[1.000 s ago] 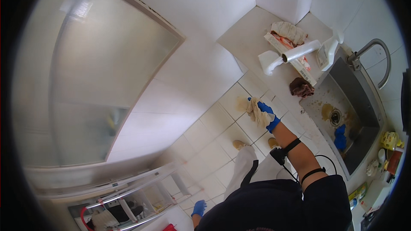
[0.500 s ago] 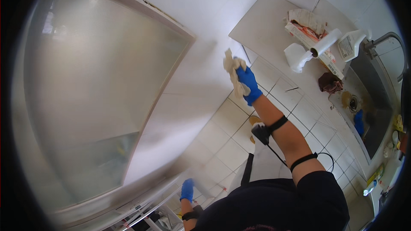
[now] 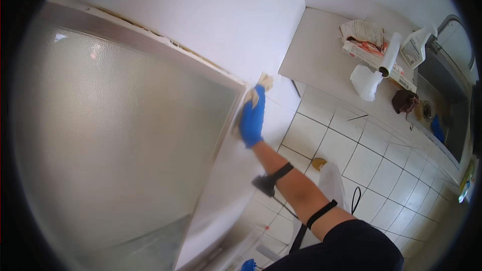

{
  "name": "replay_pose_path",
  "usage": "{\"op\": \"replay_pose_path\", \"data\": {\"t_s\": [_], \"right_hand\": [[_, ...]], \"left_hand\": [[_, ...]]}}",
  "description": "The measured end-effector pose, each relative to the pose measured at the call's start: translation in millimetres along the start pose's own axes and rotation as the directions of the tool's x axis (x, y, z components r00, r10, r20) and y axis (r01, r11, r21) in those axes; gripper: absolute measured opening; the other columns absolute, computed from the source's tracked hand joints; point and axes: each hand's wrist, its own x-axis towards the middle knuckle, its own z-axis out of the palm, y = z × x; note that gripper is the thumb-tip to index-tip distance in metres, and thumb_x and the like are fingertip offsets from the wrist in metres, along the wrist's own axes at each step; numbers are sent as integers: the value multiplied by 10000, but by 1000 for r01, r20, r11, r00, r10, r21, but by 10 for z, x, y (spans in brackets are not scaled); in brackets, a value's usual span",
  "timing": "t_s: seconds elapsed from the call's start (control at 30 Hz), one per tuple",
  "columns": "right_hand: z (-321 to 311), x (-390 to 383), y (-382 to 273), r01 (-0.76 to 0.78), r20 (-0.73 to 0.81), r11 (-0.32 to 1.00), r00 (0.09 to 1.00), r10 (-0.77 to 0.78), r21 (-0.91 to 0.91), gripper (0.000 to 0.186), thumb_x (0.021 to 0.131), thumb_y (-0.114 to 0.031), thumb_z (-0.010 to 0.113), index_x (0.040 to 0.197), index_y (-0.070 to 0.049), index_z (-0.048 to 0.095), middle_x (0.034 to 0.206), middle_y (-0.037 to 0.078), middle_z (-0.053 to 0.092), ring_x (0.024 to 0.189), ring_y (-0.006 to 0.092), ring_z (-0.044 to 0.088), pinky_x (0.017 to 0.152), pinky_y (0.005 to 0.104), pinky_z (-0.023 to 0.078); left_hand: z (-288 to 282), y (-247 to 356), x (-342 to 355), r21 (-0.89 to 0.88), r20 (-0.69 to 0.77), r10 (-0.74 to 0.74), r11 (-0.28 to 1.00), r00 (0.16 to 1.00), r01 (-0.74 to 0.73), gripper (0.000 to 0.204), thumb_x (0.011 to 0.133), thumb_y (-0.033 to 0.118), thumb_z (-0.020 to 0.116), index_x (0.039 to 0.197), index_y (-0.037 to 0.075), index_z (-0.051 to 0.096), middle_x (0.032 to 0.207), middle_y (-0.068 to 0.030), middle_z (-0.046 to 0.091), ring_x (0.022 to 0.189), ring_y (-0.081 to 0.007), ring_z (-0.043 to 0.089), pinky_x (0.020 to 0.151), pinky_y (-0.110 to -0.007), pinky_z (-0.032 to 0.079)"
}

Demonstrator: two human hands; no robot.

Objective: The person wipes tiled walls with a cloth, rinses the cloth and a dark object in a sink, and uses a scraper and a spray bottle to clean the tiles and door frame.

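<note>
My right hand (image 3: 252, 122), in a blue glove, presses a beige cloth (image 3: 265, 81) against the white wall at the right edge of the window frame (image 3: 228, 81). The cloth is bunched under the palm and sticks out past the fingertips. Frosted glass (image 3: 130, 130) fills the frame to the left of this hand. Only a small blue patch of my left hand (image 3: 248, 265) shows at the lower edge, low beside my body; its fingers cannot be made out.
A counter (image 3: 314, 45) runs along the right, with a sink (image 3: 454, 115) and tap. On it lie a white spray bottle (image 3: 415, 47), a clear roll (image 3: 390, 56), a flat box, a white plastic piece (image 3: 365, 83) and a dark brown cloth (image 3: 404, 101). Tiled floor (image 3: 346, 150) lies below.
My right hand has moved left with the cloth, from in front of the counter corner to the window frame's edge. The view has shifted; my left hand has mostly dropped out of it.
</note>
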Motion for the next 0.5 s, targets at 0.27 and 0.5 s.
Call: {"op": "replay_pose_path", "data": {"t_s": [0.27,0.5], "right_hand": [[46,-1869,-131,-120,129,979,981,141,-162,529,880,-77,442,1368,4,257,1417,224,253,1324,366,228,1091,405,176],[-42,-765,70,219,177,927,969,-171,-303,500,864,-77,440,1335,38,321,1393,262,272,1306,391,260,1070,417,221]], "left_hand": [[-80,715,270,-18,21,94,995,995,-94,308,890,238,466,1083,22,574,1007,-116,604,893,-186,582,809,-318,447],[-134,993,374,-6,24,129,992,991,-129,323,902,241,464,1111,13,556,1024,-116,598,913,-186,572,828,-321,438]]}}
